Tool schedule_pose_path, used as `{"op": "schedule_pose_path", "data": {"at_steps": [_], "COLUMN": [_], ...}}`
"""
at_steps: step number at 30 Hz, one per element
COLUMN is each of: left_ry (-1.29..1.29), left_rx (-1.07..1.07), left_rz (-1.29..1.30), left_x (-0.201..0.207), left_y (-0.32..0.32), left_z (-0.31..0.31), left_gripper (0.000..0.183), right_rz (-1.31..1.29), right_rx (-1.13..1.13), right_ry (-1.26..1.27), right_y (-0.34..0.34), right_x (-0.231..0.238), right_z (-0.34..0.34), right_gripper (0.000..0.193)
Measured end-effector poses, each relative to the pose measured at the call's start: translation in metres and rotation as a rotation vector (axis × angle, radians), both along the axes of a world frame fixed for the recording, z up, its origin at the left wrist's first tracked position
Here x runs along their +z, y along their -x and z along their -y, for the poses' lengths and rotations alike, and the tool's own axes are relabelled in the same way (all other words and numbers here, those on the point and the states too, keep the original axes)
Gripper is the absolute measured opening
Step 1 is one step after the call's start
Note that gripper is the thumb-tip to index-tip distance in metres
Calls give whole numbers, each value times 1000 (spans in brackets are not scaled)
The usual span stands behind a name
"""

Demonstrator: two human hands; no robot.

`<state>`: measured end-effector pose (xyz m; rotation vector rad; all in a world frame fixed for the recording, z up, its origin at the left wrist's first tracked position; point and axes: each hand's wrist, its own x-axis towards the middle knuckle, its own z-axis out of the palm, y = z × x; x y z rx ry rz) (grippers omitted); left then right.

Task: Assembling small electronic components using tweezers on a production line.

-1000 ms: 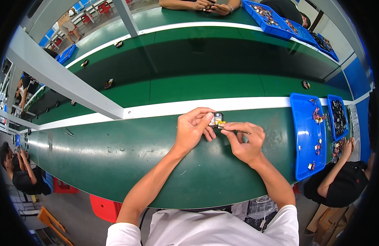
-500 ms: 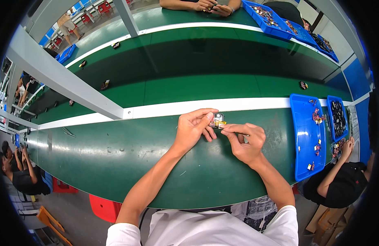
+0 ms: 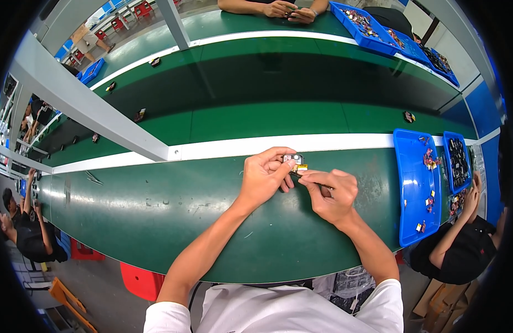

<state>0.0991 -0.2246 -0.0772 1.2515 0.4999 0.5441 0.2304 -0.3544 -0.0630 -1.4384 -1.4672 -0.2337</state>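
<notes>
Open room over green tabletop [image 3: 129, 219] left of left fingers [image 3: 275, 151], blue tray [image 3: 410, 180] blocking right, white rail [image 3: 240, 147] beyond

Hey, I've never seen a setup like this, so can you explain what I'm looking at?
Sure. There's no machine doing the handling, just a person's two bare hands. A fisheye camera on that person's head looks down, so straight edges bend toward the rim. The left hand holds a small black-cased part. The right hand pinches at its lower edge, near a yellow piece; what else its fingers grip is hard to tell. Beneath is a green worktable. On the right, a large blue tray holds scattered small parts, beside a smaller blue tray of black pieces.
</notes>
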Motion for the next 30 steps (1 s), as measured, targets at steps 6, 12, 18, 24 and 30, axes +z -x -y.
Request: {"op": "schedule_pose_path", "data": {"at_steps": [6, 12, 18, 24, 30], "left_ry": [-27, -28, -367, -1107, -487], "left_rx": [17, 143, 373, 655, 48], "left_rz": [-24, -33, -196, -738, -81], "left_x": [-2, -4, 0, 13, 123], "left_y": [-1, -12, -40, -29, -4], "left_z": [-1, -7, -99, -111, -45], "left_gripper": [21, 20, 29, 57, 22], "right_rz": [2, -68, -241, -293, -290], "right_rx": [11, -18, -145, -176, -199], "right_ry": [-14, -69, -98, -78, -33], "right_y": [1, -4, -17, -25, -22], "right_x": [-2, -4, -16, -27, -26], "right_z": [-2, -4, -7, -9, -11], "right_gripper": [16, 16, 17, 16, 10]}}
